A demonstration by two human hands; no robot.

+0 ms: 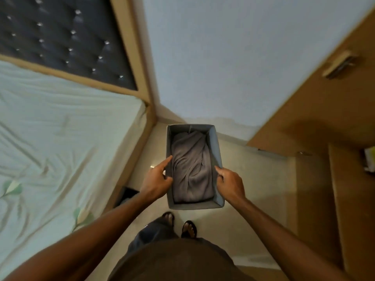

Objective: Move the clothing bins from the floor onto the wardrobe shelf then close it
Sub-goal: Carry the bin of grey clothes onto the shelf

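Observation:
A grey fabric clothing bin hangs in the air in front of me, above the floor. Folded grey cloth fills it. My left hand grips the bin's left wall, thumb inside the rim. My right hand grips the right wall the same way. The wooden wardrobe stands to my right, its door swung open towards the wall, with a metal handle. The inside of the wardrobe shows only as a sliver at the right edge.
A bed with a pale green sheet and a dark tufted headboard fills the left. A narrow strip of beige floor runs between bed and wardrobe. A dark object sits low beside the bed frame. My sandalled feet are below the bin.

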